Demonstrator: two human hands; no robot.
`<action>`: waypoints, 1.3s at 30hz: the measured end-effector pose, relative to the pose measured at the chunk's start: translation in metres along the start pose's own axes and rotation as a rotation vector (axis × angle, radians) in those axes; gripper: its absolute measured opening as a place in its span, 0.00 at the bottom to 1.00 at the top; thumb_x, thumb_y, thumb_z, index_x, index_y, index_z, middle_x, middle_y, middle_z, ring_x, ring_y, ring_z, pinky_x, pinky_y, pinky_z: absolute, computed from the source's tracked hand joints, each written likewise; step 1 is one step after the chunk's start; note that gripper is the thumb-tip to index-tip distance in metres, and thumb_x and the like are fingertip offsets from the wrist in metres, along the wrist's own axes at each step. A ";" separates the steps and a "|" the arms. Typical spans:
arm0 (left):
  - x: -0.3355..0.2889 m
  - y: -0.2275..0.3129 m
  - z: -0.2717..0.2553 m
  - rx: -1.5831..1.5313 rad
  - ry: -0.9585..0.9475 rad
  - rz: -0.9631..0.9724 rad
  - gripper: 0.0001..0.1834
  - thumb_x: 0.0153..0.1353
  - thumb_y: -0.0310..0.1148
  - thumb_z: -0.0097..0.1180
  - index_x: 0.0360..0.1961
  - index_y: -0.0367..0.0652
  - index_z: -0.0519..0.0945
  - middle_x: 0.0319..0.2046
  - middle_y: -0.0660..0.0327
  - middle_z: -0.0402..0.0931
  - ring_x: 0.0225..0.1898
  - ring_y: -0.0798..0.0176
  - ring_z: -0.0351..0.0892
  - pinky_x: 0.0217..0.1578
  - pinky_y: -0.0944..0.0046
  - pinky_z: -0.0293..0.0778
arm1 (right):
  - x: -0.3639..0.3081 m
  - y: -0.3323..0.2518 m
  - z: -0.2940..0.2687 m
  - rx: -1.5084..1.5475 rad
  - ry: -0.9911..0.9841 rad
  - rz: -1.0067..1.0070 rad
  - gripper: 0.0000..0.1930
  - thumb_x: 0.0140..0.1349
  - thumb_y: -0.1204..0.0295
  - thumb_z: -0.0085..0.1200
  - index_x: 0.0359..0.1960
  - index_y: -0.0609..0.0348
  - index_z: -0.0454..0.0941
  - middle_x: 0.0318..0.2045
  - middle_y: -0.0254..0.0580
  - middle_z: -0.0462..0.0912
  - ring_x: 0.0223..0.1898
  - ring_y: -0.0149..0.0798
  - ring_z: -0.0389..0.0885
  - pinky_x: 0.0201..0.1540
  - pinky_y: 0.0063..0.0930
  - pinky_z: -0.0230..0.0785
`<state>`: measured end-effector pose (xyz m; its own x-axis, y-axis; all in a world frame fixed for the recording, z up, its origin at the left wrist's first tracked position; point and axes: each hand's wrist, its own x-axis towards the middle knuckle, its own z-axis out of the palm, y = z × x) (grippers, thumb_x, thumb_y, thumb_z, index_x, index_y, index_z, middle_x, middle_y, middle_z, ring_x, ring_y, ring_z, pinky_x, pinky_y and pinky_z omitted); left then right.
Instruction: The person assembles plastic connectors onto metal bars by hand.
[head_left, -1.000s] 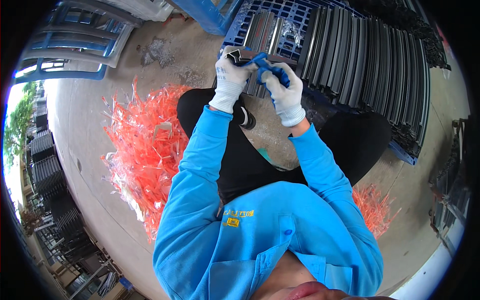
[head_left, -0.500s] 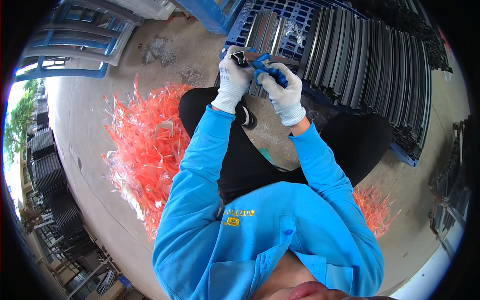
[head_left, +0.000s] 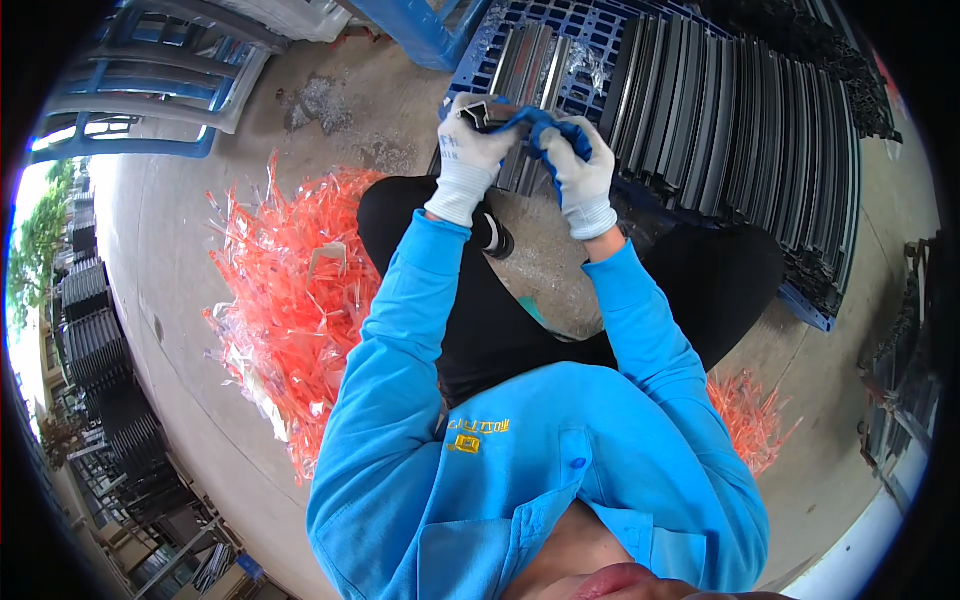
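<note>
My left hand (head_left: 474,140), in a white glove with blue-coated fingers, is closed round the end of a dark metal profile (head_left: 476,117). The profile's hollow, open end faces me, and its length runs off to the right behind my other hand. Close beside it my right hand (head_left: 580,170), gloved the same way, has its fingers curled at the profile. Whatever those fingers grip is hidden behind the blue coating. Past both hands, several long profiles (head_left: 527,75) lie on a blue plastic pallet (head_left: 590,100).
A dense stack of dark profiles (head_left: 730,130) fills the pallet's right side. Orange plastic film strips (head_left: 300,290) lie heaped to my left, with a smaller heap (head_left: 745,420) at right. Blue and grey racks (head_left: 150,90) stand far left. My bent legs (head_left: 500,330) frame the floor.
My right hand has shifted slightly right and turned more upright, its fingers curling toward the profile. The left hand has barely moved and keeps its hold.
</note>
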<state>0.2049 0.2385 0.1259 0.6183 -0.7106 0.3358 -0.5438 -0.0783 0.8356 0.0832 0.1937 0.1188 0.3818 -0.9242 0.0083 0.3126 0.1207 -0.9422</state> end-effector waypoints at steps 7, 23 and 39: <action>0.003 -0.001 0.005 -0.003 0.004 -0.003 0.16 0.40 0.25 0.67 0.30 0.39 0.73 0.23 0.58 0.76 0.23 0.63 0.74 0.27 0.66 0.72 | -0.015 -0.011 0.012 0.144 -0.083 -0.036 0.06 0.51 0.79 0.54 0.32 0.64 0.76 0.22 0.35 0.79 0.21 0.27 0.71 0.26 0.16 0.66; 0.001 0.004 0.003 0.043 -0.039 0.000 0.17 0.43 0.26 0.67 0.33 0.39 0.73 0.25 0.59 0.77 0.24 0.65 0.75 0.28 0.68 0.73 | -0.020 -0.009 0.011 0.088 -0.057 -0.071 0.07 0.51 0.80 0.53 0.33 0.64 0.76 0.22 0.35 0.80 0.22 0.26 0.72 0.28 0.16 0.67; -0.001 0.000 0.003 0.048 -0.048 0.059 0.18 0.42 0.27 0.68 0.33 0.39 0.73 0.24 0.58 0.77 0.25 0.64 0.77 0.28 0.68 0.73 | -0.016 -0.012 0.006 -0.005 -0.029 -0.041 0.06 0.50 0.80 0.54 0.31 0.64 0.76 0.22 0.36 0.80 0.21 0.25 0.72 0.28 0.15 0.67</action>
<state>0.2024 0.2372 0.1245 0.5571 -0.7474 0.3619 -0.6059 -0.0677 0.7927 0.0788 0.2091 0.1323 0.3938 -0.9174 0.0570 0.3241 0.0805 -0.9426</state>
